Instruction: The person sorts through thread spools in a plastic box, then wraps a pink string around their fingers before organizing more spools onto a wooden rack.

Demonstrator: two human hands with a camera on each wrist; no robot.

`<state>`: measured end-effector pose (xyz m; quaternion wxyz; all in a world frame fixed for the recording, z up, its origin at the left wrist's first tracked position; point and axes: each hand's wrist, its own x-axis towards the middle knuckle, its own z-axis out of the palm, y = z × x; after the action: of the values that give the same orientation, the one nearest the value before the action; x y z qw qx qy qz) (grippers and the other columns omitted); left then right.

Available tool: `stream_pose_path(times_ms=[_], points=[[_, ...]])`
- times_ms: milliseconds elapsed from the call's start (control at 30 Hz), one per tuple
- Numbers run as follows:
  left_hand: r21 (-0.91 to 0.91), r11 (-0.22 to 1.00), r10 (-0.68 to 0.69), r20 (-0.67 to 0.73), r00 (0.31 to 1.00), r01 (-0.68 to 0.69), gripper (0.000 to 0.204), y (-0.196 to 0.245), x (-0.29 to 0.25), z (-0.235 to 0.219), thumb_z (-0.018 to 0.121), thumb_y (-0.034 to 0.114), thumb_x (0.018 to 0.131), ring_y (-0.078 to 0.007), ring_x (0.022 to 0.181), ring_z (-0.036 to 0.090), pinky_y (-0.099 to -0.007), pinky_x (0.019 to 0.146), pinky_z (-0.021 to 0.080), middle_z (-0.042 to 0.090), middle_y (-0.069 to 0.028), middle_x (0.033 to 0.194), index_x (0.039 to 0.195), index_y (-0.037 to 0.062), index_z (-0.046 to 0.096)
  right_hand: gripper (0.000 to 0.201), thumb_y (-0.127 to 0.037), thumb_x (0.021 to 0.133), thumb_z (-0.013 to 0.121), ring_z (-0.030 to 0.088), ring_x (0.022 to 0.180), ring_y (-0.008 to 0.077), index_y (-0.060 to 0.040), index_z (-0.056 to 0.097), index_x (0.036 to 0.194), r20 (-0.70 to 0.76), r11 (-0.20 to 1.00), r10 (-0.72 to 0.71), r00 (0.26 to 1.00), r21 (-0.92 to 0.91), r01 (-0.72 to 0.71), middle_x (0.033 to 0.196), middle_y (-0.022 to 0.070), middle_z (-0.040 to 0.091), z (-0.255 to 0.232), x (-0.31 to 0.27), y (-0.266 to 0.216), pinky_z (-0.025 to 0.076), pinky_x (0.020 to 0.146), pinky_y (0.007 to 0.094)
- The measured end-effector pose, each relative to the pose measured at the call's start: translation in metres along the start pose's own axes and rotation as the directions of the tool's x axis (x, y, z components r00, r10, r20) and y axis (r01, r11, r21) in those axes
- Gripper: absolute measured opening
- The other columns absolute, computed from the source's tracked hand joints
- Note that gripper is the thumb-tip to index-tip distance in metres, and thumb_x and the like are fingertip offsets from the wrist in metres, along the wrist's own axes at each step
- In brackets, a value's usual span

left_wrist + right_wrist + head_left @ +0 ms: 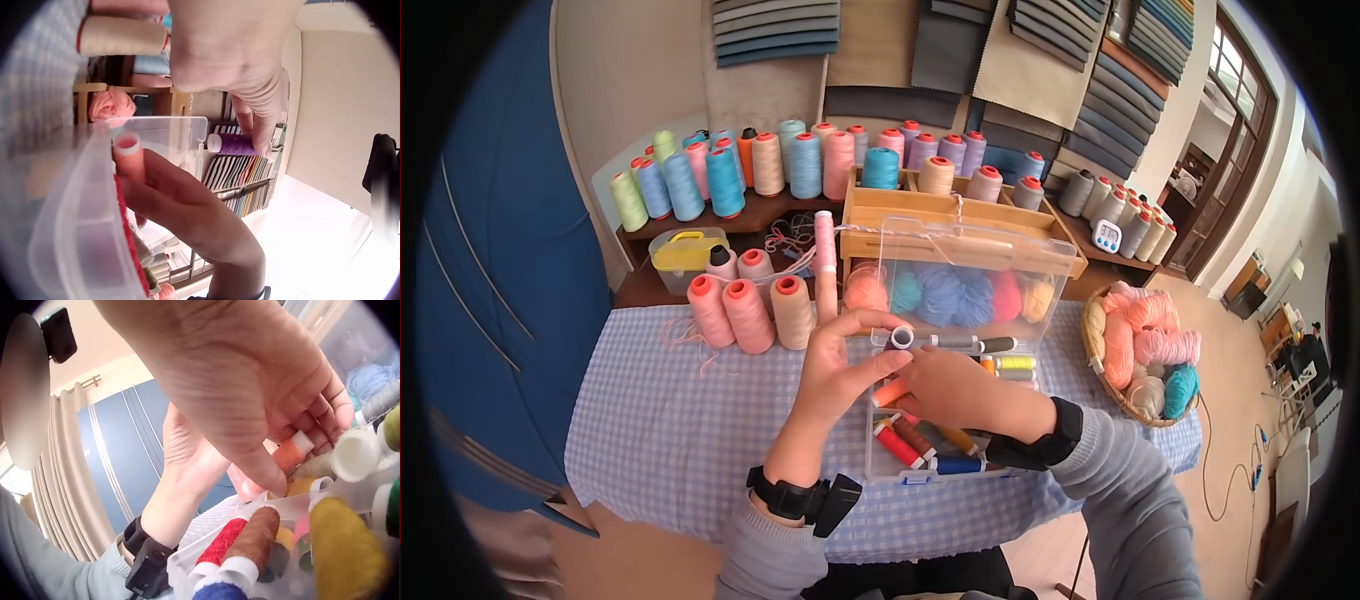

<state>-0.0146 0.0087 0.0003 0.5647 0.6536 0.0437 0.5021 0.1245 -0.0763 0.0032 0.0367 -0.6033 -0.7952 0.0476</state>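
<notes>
In the head view, my left hand holds a small purple spool between thumb and finger, its pale hollow end facing up. A slim pink spool stands in line with the raised finger; whether they touch, I cannot tell. My right hand reaches over the clear plastic case, thumb and fingers around an orange spool. Beneath it in the case lie a red spool, a brown spool, a blue spool and a mustard spool.
The case's raised clear lid stands behind the hands, with yarn balls beyond. Large pink cones stand at left on the checked cloth. A yarn basket sits at right. Rows of thread cones line the back shelf.
</notes>
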Motion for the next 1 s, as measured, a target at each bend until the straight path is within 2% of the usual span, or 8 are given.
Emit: stream_pose_path(times_ms=[67, 133, 233, 333, 600, 767, 833, 1000], points=[[0.032, 0.999, 0.002, 0.011, 1.000, -0.003, 0.015, -0.008, 0.001, -0.003, 0.075, 0.015, 0.064, -0.0238, 0.136, 0.002, -0.0354, 0.103, 0.025, -0.007, -0.0173, 0.146, 0.075, 0.0089, 0.067, 0.024, -0.016, 0.071, 0.060, 0.058, 0.081, 0.0289, -0.0020, 0.056, 0.090, 0.062, 0.997, 0.032, 0.998, 0.075, -0.037, 0.083, 0.0145, 0.058, -0.008, 0.003, 0.002, 0.047, 0.068, 0.0369], [0.048, 0.999, -0.020, 0.019, 1.000, 0.019, 0.015, -0.009, 0.000, -0.002, 0.076, 0.017, 0.063, -0.0267, 0.136, -0.005, -0.0357, 0.103, 0.024, -0.007, -0.0172, 0.146, 0.075, 0.0133, 0.069, 0.023, -0.016, 0.072, 0.059, 0.058, 0.076, 0.0312, -0.0010, 0.056, 0.089, 0.271, 0.952, 0.035, 0.962, 0.284, -0.115, 0.080, 0.0162, 0.058, -0.019, 0.005, 0.002, 0.046, 0.067, 0.0379], [-0.046, 0.998, -0.045, 0.026, 0.999, 0.046, 0.016, -0.007, 0.000, 0.000, 0.076, 0.017, 0.063, -0.0273, 0.136, -0.006, -0.0364, 0.105, 0.019, -0.007, -0.0172, 0.146, 0.077, 0.0135, 0.069, 0.022, -0.016, 0.073, 0.058, 0.057, 0.076, 0.0327, 0.0003, 0.055, 0.088, 0.116, 0.911, -0.064, 0.991, 0.412, 0.010, 0.082, 0.0173, 0.058, -0.003, 0.003, 0.008, 0.044, 0.067, 0.0392], [0.007, 1.000, -0.011, 0.027, 1.000, 0.011, 0.016, -0.011, -0.001, -0.002, 0.076, 0.020, 0.063, -0.0268, 0.136, -0.008, -0.0390, 0.107, 0.009, -0.006, -0.0170, 0.146, 0.077, 0.0137, 0.069, 0.023, -0.017, 0.075, 0.056, 0.057, 0.077, 0.0332, 0.0021, 0.055, 0.089, 0.118, 0.890, -0.050, 0.992, 0.455, -0.009, 0.084, 0.0176, 0.058, 0.000, 0.003, 0.009, 0.045, 0.069, 0.0394], [0.137, 0.973, 0.178, 0.073, 0.981, -0.187, 0.015, -0.018, 0.007, -0.007, 0.074, 0.024, 0.066, -0.0245, 0.136, -0.004, -0.0409, 0.107, -0.003, -0.004, -0.0172, 0.146, 0.076, 0.0131, 0.069, 0.042, -0.019, 0.075, 0.057, 0.058, 0.083, 0.0360, 0.0053, 0.043, 0.106, 0.203, 0.925, -0.006, 0.979, 0.373, -0.072, 0.091, 0.0226, 0.058, -0.007, 0.003, 0.006, 0.046, 0.072, 0.0402], [-0.024, 0.985, 0.172, 0.039, 0.984, -0.171, 0.015, -0.015, 0.007, -0.001, 0.075, 0.022, 0.065, -0.0254, 0.136, -0.003, -0.0407, 0.108, 0.000, -0.002, -0.0157, 0.146, 0.074, 0.0119, 0.068, 0.047, -0.015, 0.072, 0.060, 0.057, 0.080, 0.0381, 0.0025, 0.037, 0.110, 0.223, 0.937, 0.074, 0.972, 0.319, -0.144, 0.084, 0.0217, 0.059, -0.024, 0.000, -0.001, 0.046, 0.068, 0.0426], [0.035, 0.982, 0.182, 0.042, 0.982, -0.184, 0.015, -0.017, 0.008, -0.005, 0.075, 0.021, 0.064, -0.0263, 0.136, -0.003, -0.0405, 0.108, 0.003, -0.001, -0.0153, 0.147, 0.073, 0.0117, 0.067, 0.041, -0.009, 0.069, 0.060, 0.057, 0.077, 0.0388, 0.0008, 0.039, 0.103, -0.088, 0.975, 0.111, 0.990, 0.203, -0.091, 0.078, 0.0200, 0.058, -0.020, 0.003, 0.005, 0.045, 0.065, 0.0444], [0.046, 0.984, 0.169, 0.010, 0.986, -0.169, 0.015, -0.018, 0.007, -0.006, 0.075, 0.019, 0.064, -0.0283, 0.136, -0.003, -0.0392, 0.107, 0.013, -0.001, -0.0148, 0.147, 0.071, 0.0113, 0.065, 0.037, -0.005, 0.068, 0.058, 0.057, 0.075, 0.0387, -0.0003, 0.040, 0.100, -0.091, 0.981, 0.144, 0.985, 0.143, -0.130, 0.079, 0.0190, 0.058, -0.015, 0.011, 0.012, 0.045, 0.063, 0.0451]])
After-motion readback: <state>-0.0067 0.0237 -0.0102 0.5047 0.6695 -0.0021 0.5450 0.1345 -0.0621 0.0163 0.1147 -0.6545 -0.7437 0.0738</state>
